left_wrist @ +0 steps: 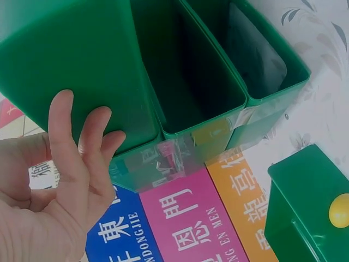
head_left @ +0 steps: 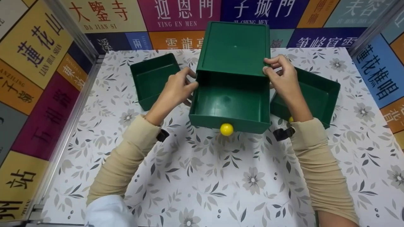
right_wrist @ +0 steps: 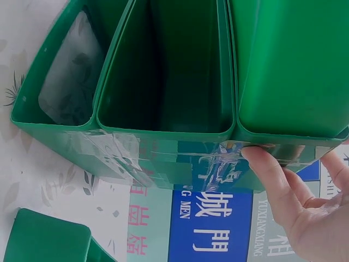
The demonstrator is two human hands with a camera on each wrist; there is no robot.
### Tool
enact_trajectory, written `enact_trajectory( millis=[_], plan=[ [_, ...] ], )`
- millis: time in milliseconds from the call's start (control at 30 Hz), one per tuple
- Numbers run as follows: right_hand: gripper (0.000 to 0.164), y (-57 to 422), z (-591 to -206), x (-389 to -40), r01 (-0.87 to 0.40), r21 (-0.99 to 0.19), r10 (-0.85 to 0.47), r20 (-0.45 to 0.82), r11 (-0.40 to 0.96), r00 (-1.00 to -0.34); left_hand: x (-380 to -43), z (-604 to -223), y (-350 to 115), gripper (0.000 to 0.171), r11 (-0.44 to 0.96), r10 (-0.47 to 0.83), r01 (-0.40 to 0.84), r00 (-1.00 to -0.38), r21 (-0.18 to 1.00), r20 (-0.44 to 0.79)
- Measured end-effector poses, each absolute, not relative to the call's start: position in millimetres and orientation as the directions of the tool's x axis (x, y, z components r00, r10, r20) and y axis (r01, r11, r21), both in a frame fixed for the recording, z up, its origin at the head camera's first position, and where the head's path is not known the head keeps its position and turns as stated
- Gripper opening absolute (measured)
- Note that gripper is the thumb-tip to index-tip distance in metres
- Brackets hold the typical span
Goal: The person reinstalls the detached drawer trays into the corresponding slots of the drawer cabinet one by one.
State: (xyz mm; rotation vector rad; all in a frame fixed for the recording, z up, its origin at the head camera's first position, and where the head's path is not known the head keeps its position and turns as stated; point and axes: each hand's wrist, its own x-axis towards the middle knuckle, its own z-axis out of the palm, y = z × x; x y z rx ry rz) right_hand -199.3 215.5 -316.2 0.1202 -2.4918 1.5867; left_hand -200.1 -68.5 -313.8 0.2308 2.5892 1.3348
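Note:
A green drawer cabinet (head_left: 235,47) stands upright at the back. Its top drawer (head_left: 227,97), with a yellow knob (head_left: 226,129), is pulled well out, and nothing shows inside. My left hand (head_left: 178,88) is at the left side, fingertips against or very near the drawer wall and the cabinet's front edge. On the other side, my right hand (head_left: 282,77) touches the cabinet's front right corner with thumb and fingertips. In the right wrist view, one finger (right_wrist: 270,169) lies on the taped side wall. The middle slot (right_wrist: 169,71) and bottom slot (right_wrist: 73,71) hold no drawers.
Two loose green drawers lie on the flowered tabletop (head_left: 205,189): one drawer (head_left: 154,80) left of the cabinet, another drawer (head_left: 315,91) to the right, partly behind my right wrist. Panels with colourful lettering (head_left: 110,15) enclose the back and sides.

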Motion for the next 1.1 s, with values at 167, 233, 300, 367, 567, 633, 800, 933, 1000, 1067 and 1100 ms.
enact_trajectory(
  millis=[167,233,300,367,567,633,800,933,1000,1067,1100],
  plan=[
    [0.026,222.4,-326.5,-207.9,-0.155,-0.884,0.037,0.19,0.442,-0.981,-207.3,-313.7,-66.4,0.022,0.579,0.211,0.022,-0.97,0.815,-0.124],
    [0.026,224.5,-331.0,-211.5,-0.154,-0.884,0.036,0.189,0.441,-0.981,-209.3,-313.8,-65.9,0.02,0.583,0.201,0.015,-0.971,0.812,-0.127],
    [0.026,225.1,-333.6,-213.9,-0.157,-0.884,0.034,0.192,0.441,-0.981,-210.2,-313.7,-65.9,0.019,0.589,0.193,0.01,-0.973,0.808,-0.129],
    [0.025,224.5,-334.5,-215.0,-0.159,-0.883,0.035,0.194,0.442,-0.98,-209.8,-313.4,-66.1,0.019,0.602,0.189,0.014,-0.974,0.798,-0.125],
    [0.025,224.8,-335.3,-216.8,-0.145,-0.876,0.05,0.189,0.461,-0.981,-201.3,-307.4,-65.4,0.024,0.672,0.175,0.084,-0.983,0.736,-0.047],
    [0.026,225.3,-335.2,-216.3,-0.142,-0.875,0.052,0.187,0.463,-0.981,-195.1,-302.7,-62.9,0.026,0.716,0.173,0.14,-0.985,0.684,0.02],
    [0.025,222.3,-328.9,-210.3,-0.146,-0.873,0.049,0.19,0.465,-0.981,-167.3,-294.2,-49.5,0.026,0.771,0.288,0.352,-0.936,0.531,0.202],
    [0.024,217.2,-319.0,-202.4,-0.146,-0.879,0.041,0.184,0.455,-0.982,-142.4,-296.0,-35.7,0.024,0.737,0.455,0.537,-0.843,0.41,0.286],
    [0.024,215.5,-315.9,-199.9,-0.144,-0.882,0.039,0.181,0.449,-0.983,-133.2,-298.8,-29.2,0.023,0.729,0.514,0.598,-0.799,0.333,0.312],
    [0.024,214.8,-314.7,-198.6,-0.141,-0.884,0.039,0.176,0.445,-0.984,-126.9,-302.9,-23.7,0.022,0.724,0.547,0.636,-0.765,0.268,0.339],
    [0.024,214.6,-314.7,-198.4,-0.14,-0.886,0.039,0.175,0.443,-0.984,-124.5,-305.1,-21.3,0.022,0.724,0.557,0.646,-0.755,0.243,0.347]
  ],
)
